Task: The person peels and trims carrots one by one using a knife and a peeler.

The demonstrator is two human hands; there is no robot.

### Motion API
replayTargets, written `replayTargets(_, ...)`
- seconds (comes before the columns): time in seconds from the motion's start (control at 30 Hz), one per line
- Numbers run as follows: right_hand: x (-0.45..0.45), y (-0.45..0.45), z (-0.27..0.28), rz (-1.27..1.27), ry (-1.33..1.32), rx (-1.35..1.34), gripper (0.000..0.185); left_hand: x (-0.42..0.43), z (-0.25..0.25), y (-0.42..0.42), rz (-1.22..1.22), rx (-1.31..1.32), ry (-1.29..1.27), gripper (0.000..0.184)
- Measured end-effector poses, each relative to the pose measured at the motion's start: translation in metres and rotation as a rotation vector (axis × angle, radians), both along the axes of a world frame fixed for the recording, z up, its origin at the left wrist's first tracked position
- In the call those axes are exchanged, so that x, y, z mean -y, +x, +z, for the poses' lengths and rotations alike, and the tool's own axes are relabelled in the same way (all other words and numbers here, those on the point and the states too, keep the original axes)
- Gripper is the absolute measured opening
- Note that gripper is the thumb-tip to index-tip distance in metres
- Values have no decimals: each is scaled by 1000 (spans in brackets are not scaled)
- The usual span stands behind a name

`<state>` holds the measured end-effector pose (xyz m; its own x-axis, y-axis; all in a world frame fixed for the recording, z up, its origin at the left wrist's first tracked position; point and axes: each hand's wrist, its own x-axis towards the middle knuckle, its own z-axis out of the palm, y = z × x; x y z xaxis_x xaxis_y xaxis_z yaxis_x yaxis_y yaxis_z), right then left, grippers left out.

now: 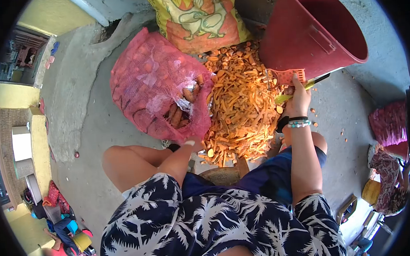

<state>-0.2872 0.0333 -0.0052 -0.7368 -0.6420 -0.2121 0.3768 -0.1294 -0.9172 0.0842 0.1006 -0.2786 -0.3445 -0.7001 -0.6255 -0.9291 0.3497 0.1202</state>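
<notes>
loosely heaped orange strips | right hand: slotted orange tool

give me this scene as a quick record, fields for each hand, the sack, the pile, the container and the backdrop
left hand: at the lower edge of the pink mesh sack, grip unclear
right hand: holding an orange plastic tool
pink mesh sack: mouth open, brown-skinned roots showing inside
pile of cut orange pieces: on the floor, between sack and right hand
container: large red bucket, beyond the right hand
backdrop: yellow and orange bag printed with chickens
</notes>
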Motion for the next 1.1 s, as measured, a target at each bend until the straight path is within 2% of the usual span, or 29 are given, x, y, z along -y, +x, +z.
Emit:
replayTargets(0.07, 3, 1, -1, 53, -1, 36, 9, 60, -10, -13, -571, 62, 492, 54)
replayTargets(0.13, 8, 4, -3, 67, 6, 61, 9, 108, 19, -5, 332, -163, 531, 60)
replayTargets(0.2, 11, 4, -5, 85, 35, 96, 9, 139, 31, -3, 524, -58, 190, 63)
replayTargets(0.27, 13, 4, -8, 89, 63, 118, 8, 162, -10, 21, 1057, -259, 99, 62)
replayTargets(0.37, 14, -1, -16, 95, 68, 169, 6, 137, -7, 39, 975, -285, -27, 57)
replayTargets(0.47, 13, -4, -21, 78, 97, 207, 7, 105, 13, 44, 847, -332, -219, 51)
replayTargets(0.5, 13, -3, -20, 72, 102, 206, 7, 102, 21, 38, 843, -332, -213, 51)
replayTargets(0.57, 11, 3, -16, 97, 112, 189, 10, 98, 36, 23, 791, 275, -169, 52)
replayTargets(0.77, 5, 7, -25, 118, 126, 169, 10, 128, -60, 55, 656, 408, 22, 64)
replayTargets(0.8, 4, 6, -25, 115, 125, 173, 10, 133, -40, 46, 652, 410, 19, 64)
replayTargets(0.87, 6, 6, -23, 126, 108, 154, 10, 146, 35, 13, 455, 386, 80, 41)
replayTargets(0.97, 9, 7, -18, 112, 100, 164, 9, 188, 57, 17, 358, 389, 193, 36)
replayTargets(1.0, 11, 9, -17, 92, 104, 173, 10, 206, 65, 20, 222, 393, 356, 34)
replayTargets(1.07, 13, 9, -19, 128, 95, 171, 10, 230, 102, 16, 120, 377, 498, 40)
replayTargets(1.1, 13, 10, -18, 159, 94, 169, 10, 235, 136, 9, 47, 365, 445, 36)
